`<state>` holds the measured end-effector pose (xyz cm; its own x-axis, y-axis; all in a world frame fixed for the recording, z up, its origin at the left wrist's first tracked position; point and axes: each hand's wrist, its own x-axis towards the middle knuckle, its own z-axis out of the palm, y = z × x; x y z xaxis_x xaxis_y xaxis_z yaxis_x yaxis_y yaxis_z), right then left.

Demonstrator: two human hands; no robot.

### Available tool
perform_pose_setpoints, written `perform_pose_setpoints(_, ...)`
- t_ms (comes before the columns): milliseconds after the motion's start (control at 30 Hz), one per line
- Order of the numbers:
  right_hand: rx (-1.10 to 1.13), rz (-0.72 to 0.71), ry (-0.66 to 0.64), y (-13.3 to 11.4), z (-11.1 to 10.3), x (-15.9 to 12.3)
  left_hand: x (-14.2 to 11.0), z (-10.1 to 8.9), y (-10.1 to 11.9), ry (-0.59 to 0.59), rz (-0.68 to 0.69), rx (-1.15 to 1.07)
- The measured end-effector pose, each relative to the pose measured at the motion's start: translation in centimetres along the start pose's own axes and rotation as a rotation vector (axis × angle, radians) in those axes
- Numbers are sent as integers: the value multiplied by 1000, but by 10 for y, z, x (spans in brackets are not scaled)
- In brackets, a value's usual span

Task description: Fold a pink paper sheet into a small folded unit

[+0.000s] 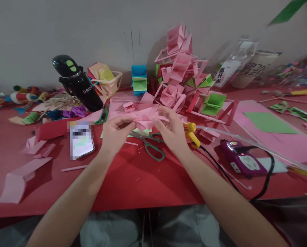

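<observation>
A folded piece of pink paper (146,116) is held up between both hands, above the red table. My left hand (117,132) pinches its left end between thumb and fingers. On the other side, my right hand (172,128) is closed on the right end, with a paper tip showing between the fingers. Scissors with grey-green handles (155,151) lie on the table just below the hands. Beside my right wrist rests a yellow glue gun (193,137) with a black cord. A small pink folded box (129,107) sits just behind the paper.
Pink folded-paper models (178,68) are piled against the wall. A black bottle (77,82) leans left of them; a phone (81,140) lies nearer. A purple power socket (242,159) with cables and a green sheet (269,122) are at the right. Pink strips (16,183) lie left.
</observation>
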<state>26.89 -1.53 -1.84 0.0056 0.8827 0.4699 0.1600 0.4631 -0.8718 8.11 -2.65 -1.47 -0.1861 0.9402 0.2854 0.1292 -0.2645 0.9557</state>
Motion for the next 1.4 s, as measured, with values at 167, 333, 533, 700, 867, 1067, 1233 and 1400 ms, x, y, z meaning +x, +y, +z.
perform_pose_setpoints(167,302,431,-188,2,3,0,-2,2,0,8,42,5)
perform_pose_setpoints(333,285,452,-216,0,3,-1,-2,3,2,-1,33,-17)
perform_pose_setpoints(533,232,494,-236,-1,-1,1,0,-1,5,-4,33,-2)
perform_pose_setpoints(700,183,434,-264,-1,-3,3,1,-2,4,-9,5,-43)
perform_pose_setpoints(867,180,422,-305,0,-5,3,3,-3,5,-44,-51,-176)
perform_pose_setpoints(1067,243,398,-324,1,-6,3,4,-4,9,-82,-158,-286)
perform_pose_setpoints(1233,248,406,-297,0,-5,1,4,-5,8,-89,-109,-251)
perform_pose_setpoints(1400,216,399,-280,0,-4,0,4,-6,8,-115,-84,-242)
